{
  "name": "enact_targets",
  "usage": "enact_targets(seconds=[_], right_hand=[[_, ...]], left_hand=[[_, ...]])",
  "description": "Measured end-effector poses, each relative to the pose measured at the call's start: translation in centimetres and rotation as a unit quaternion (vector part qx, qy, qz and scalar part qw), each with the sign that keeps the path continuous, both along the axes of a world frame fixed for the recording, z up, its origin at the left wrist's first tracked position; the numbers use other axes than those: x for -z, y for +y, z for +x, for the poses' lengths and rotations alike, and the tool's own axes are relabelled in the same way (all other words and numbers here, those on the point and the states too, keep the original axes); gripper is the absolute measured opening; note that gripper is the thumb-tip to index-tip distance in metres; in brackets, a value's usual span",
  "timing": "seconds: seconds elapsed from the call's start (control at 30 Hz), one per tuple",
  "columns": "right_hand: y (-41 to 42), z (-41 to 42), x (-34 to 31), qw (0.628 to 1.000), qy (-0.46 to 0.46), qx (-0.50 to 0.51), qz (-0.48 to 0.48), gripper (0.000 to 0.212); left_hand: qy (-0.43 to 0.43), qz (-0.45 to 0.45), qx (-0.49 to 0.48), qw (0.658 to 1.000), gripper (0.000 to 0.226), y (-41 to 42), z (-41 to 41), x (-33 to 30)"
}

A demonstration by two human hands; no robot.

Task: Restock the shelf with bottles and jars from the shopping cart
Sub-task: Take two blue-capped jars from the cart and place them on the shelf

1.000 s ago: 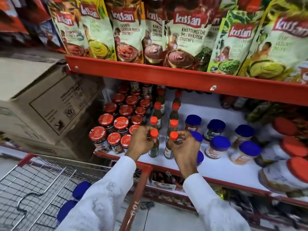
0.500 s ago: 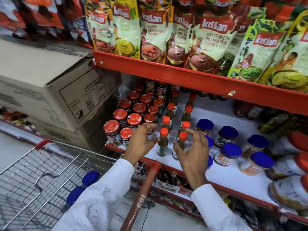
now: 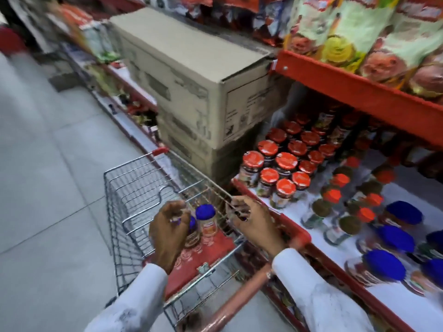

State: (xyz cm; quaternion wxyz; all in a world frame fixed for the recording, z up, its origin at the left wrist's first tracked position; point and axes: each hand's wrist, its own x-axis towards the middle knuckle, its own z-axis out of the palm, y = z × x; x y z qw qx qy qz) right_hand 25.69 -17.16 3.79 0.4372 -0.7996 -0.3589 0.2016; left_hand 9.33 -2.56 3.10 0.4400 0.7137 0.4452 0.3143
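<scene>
Over the cart [image 3: 134, 188], both hands empty, reaching for the last blue-capped jars [image 3: 206, 220].

From my end, most of the restock looks done: the shelf [image 3: 395, 305] already carries red-lidded jars [image 3: 285, 161], orange-capped bottles [image 3: 340, 180] and blue-capped ones [image 3: 395, 238]. I count two blue-capped jars left on the cart's red child seat, one half hidden behind my left hand [image 3: 167, 232]. On the shelf I make out roughly fifteen red lids, about eight small bottles and at least six blue caps; blur spoils an exact count. My left fingers [image 3: 178, 212] are loosely curled just above the jars, gripping nothing; my right hand [image 3: 254, 224] hangs open over the cart's rim. Cardboard boxes [image 3: 191, 92] sit stacked beside the shelf.
</scene>
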Motion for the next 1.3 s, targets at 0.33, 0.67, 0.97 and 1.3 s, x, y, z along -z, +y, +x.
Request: enact_targets(seconds=[0.33,0.67,0.97,1.3], right_hand=[[9.9,1.2,9.2,0.981,0.014,-0.065,-0.182,0.072],[10.8,0.7,12.6,0.985,0.025,-0.029,-0.170,0.068],[9.0,1.3,7.9,0.994,0.047,0.011,-0.096,0.066],[-4.2,-0.3,-7.5,0.987,0.041,0.132,0.082,0.058]], left_hand=[[0.119,-0.150,0.005,0.981,0.053,1.0,-0.2,6.8],[0.170,-0.122,-0.028,0.977,0.055,0.7,0.3,10.9],[0.072,-0.154,0.021,0.985,0.055,2.1,-0.4,8.5],[-0.052,-0.084,0.248,0.964,0.056,1.7,1.5,-2.8]])
